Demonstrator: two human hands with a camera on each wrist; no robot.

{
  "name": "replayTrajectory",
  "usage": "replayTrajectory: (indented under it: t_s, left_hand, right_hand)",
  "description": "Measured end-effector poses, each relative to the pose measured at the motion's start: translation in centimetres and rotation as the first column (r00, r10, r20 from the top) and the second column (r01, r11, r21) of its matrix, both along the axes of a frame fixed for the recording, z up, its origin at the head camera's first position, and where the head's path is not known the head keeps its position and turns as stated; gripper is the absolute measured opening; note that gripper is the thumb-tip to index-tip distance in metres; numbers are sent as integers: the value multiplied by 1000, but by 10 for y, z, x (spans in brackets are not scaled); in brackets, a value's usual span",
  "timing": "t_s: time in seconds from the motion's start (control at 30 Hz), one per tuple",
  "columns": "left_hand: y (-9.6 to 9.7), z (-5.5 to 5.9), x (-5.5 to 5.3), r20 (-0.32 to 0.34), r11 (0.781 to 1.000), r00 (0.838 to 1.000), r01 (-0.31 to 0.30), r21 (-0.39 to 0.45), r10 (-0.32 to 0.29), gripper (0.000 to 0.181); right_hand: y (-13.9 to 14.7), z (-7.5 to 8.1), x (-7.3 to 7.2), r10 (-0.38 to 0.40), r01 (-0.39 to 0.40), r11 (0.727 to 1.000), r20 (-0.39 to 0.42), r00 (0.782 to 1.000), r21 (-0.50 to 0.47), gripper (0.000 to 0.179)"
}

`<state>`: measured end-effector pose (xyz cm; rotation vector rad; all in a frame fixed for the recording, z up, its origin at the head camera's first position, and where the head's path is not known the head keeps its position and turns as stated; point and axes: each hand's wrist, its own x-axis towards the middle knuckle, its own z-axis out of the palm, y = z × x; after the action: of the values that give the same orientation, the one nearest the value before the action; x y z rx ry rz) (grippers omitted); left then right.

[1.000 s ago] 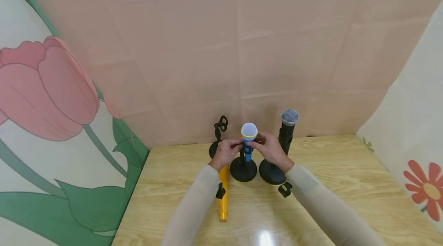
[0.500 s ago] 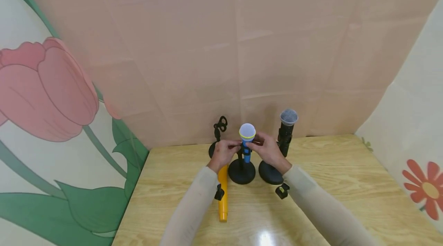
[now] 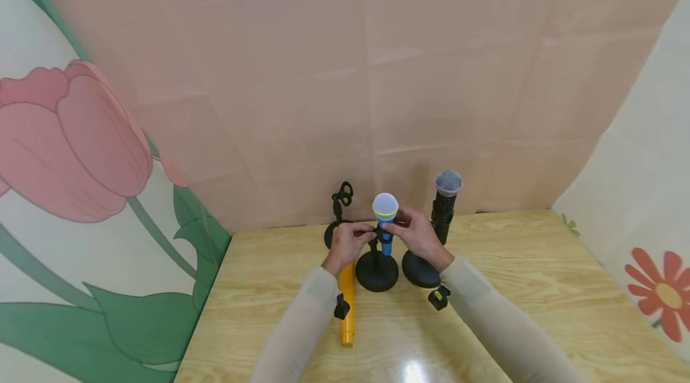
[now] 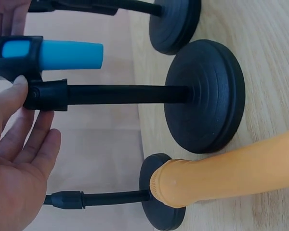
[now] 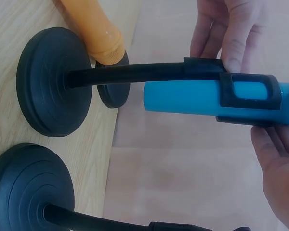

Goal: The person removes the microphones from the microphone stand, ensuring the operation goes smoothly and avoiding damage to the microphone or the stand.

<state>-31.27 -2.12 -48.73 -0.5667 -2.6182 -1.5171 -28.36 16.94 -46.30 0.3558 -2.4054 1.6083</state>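
A blue microphone (image 3: pixel 385 206) with a white head and yellow ring sits upright in the black clip (image 5: pixel 226 92) of the middle desk stand (image 3: pixel 377 272). My left hand (image 3: pixel 347 245) pinches the joint just under that clip, thumb in front and fingers behind. From the other side, my right hand (image 3: pixel 423 238) grips the microphone's upper body near the clip; its thumb is partly out of frame in the right wrist view. The lower end of the blue handle (image 4: pixel 72 55) sticks out below the clip, alongside the stand's pole (image 4: pixel 125 94).
To the right stands a black microphone (image 3: pixel 446 191) with a silver head on its own stand. Another stand (image 3: pixel 338 209) with a bare clip is at the back left. A yellow-orange microphone (image 3: pixel 347 311) lies on the wooden table (image 3: pixel 512 287), partly under my left forearm. A cloth-covered wall rises behind.
The middle stand's base has shifted slightly nearer to me, and the blue microphone slightly left and lower. Both hands keep their hold; the other microphones stay put.
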Motion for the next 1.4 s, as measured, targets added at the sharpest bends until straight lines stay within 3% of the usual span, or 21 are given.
replayTrajectory:
  t_s: [0.4, 0.9, 1.0, 1.2, 1.4]
  left_hand:
    - [-1, 0, 2, 14, 1000, 1000, -27, -3, 27, 10]
    - [-1, -1, 2, -2, 999, 999, -33, 13, 33, 9]
    - [-1, -1, 2, -3, 999, 1000, -31, 14, 31, 10]
    - [-1, 3, 1, 28, 999, 999, -42, 19, 42, 10]
    - [0, 2, 4, 61, 999, 997, -40, -1, 40, 11]
  right_hand:
    - [-1, -5, 0, -12, 13, 1000, 26, 1000, -28, 40]
    - [3, 1, -1, -35, 37, 995, 25, 999, -89, 50]
    - [4, 9, -3, -43, 46, 992, 24, 999, -118, 51]
    - [9, 40, -4, -37, 27, 987, -62, 997, -160, 49]
    - [14, 42, -2, -21, 16, 987, -26, 999, -160, 49]
